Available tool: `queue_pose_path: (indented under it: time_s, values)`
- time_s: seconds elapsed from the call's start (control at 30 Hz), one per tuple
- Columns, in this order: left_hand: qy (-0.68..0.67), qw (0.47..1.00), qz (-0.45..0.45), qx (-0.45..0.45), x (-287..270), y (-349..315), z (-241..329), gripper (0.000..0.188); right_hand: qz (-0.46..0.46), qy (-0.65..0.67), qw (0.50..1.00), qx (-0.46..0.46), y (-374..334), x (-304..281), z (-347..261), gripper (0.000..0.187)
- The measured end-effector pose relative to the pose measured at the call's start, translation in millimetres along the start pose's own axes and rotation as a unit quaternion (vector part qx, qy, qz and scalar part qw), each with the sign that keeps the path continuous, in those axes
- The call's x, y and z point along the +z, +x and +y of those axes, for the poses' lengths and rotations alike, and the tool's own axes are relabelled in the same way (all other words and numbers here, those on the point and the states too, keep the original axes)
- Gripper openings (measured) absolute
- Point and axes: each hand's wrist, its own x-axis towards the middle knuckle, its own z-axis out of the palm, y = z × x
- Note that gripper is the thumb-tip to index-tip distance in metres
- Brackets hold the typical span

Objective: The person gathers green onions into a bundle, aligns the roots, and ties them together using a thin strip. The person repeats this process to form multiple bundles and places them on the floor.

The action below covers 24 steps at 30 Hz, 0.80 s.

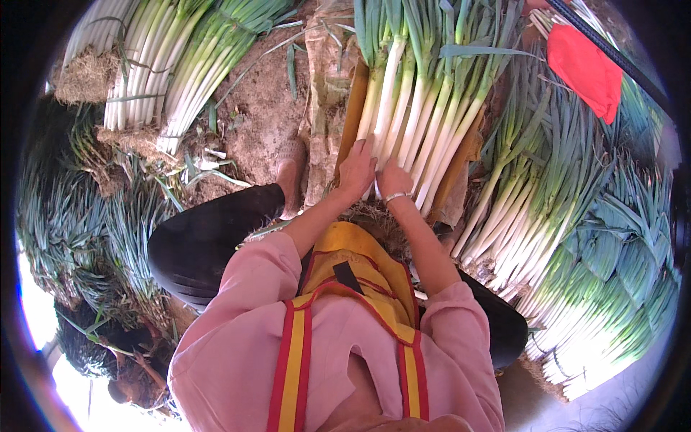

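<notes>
A thick bundle of long green onions (403,108) lies in front of me, green leaves away from me and white stalks toward me. My left hand (358,169) is closed around white stalks at the near left side of the bundle. Right beside it, my right hand (394,180), with a bracelet at the wrist, is also closed at the lower stalk ends; its fingertips are partly hidden. Roots (371,210) show just below the hands. A yellowish board (353,108) stands along the bundle's left side, and another such board (455,173) along its right.
More green onions (522,187) lie in heaps on the right, with a red cloth (584,72) and a black hose (612,54) above them. Tied bundles (144,79) lie at the far left on bare soil (252,115). Leafy piles (65,216) line the left side.
</notes>
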Motion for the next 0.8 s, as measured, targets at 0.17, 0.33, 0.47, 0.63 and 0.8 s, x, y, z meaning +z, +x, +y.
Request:
queue_pose_path:
  time_s: [0.17, 0.33, 0.47, 0.63, 0.8]
  values:
    - [0.095, 0.995, 0.010, 0.018, 18.4, -6.2, -15.8, 0.047, 0.007, -0.001, 1.000, 0.006, -7.1, 29.9, 7.7, 0.023]
    - [0.074, 0.995, 0.013, 0.064, 20.6, -5.0, -29.3, 0.048, 0.010, 0.028, 0.999, -0.040, -10.8, 33.0, 13.3, 0.028]
    - [-0.024, 1.000, 0.001, 0.013, 3.4, 2.1, -10.1, 0.047, -0.127, 0.005, 0.975, -0.182, -17.3, -26.3, 50.1, 0.035]
    - [-0.126, 0.977, 0.076, 0.155, 12.9, -2.8, 72.3, 0.035, 0.036, 0.000, 0.993, -0.112, -40.4, -151.0, 180.5, 0.031]
    - [-0.294, 0.921, -0.241, 0.080, 98.1, -38.6, 157.2, 0.033, 0.167, 0.340, 0.919, 0.110, -97.2, -195.8, 330.8, 0.026]
